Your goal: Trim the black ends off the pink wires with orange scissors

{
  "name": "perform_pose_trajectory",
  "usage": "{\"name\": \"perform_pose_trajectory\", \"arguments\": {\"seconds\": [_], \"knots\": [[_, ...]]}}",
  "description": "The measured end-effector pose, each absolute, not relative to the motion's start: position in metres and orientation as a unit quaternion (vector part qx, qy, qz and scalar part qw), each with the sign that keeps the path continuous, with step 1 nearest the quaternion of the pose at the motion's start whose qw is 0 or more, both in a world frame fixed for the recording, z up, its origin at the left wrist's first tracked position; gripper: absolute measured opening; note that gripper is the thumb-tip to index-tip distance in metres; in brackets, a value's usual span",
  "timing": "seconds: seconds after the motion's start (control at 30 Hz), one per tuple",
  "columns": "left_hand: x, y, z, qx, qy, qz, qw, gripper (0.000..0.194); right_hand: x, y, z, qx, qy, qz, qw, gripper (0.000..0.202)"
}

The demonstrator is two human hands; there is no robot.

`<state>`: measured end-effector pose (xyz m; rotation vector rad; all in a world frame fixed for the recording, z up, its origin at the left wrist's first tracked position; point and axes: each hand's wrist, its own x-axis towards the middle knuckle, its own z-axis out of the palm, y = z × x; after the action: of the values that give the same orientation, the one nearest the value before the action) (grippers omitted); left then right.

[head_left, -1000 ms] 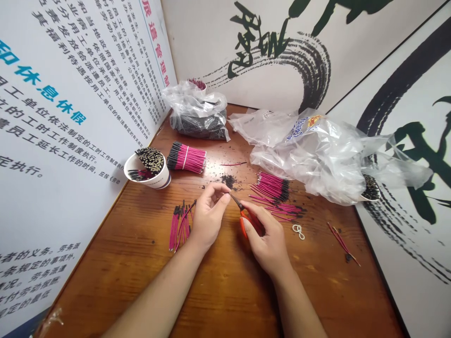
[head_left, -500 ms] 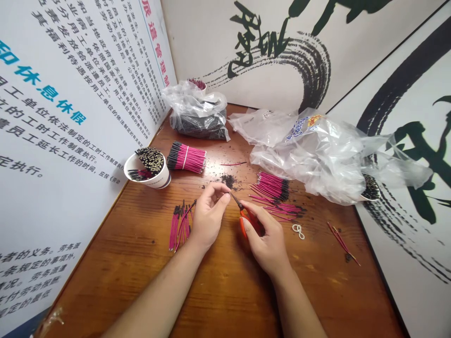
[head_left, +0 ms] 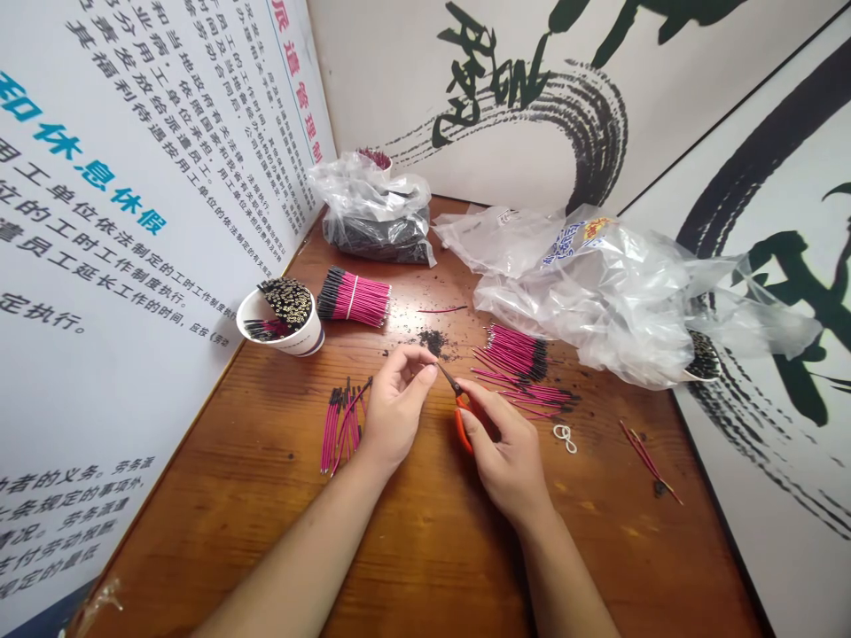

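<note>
My left hand (head_left: pixel 399 403) is closed in a pinch, thumb against forefinger, on what looks like a wire's dark end; most of it is hidden by the fingers. Orange-handled scissors (head_left: pixel 464 427) are in my right hand (head_left: pixel 509 447), their narrow dark blades pointing at the left fingertips. The blades look nearly closed, their tips right by the pinch. Beside my left wrist lie loose pink wires (head_left: pixel 331 434) with black ends. Just beyond my fingers is a small heap of black scraps (head_left: pixel 432 342).
A banded wire bundle (head_left: pixel 363 299) lies by a white cup (head_left: pixel 299 344) of black-ended pieces. Behind are a bag of black pieces (head_left: pixel 378 241) and a crumpled plastic bag (head_left: pixel 598 297). More pink wires (head_left: pixel 511 350), white rubber bands (head_left: pixel 565 438) and stray wires (head_left: pixel 648 458) lie right.
The scissors' handles have come closer together, and the blades have narrowed at the left fingertips. Both hands stay almost in place; the whole view has shifted very slightly.
</note>
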<state>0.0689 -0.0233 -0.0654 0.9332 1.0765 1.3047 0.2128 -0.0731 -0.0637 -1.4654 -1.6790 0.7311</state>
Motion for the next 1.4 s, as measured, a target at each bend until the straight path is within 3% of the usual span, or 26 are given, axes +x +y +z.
{"name": "perform_pose_trajectory", "arguments": {"seconds": [0.23, 1.4], "knots": [[0.069, -0.0233, -0.0659, 0.391, 0.456, 0.555, 0.575, 0.007, 0.2126, -0.0743, -0.0669, -0.584, -0.637, 0.276, 0.422, 0.033], [0.0685, -0.0244, -0.0638, 0.39, 0.46, 0.553, 0.574, 0.008, 0.2104, -0.0758, -0.0628, -0.572, -0.66, 0.3, 0.384, 0.032]]}}
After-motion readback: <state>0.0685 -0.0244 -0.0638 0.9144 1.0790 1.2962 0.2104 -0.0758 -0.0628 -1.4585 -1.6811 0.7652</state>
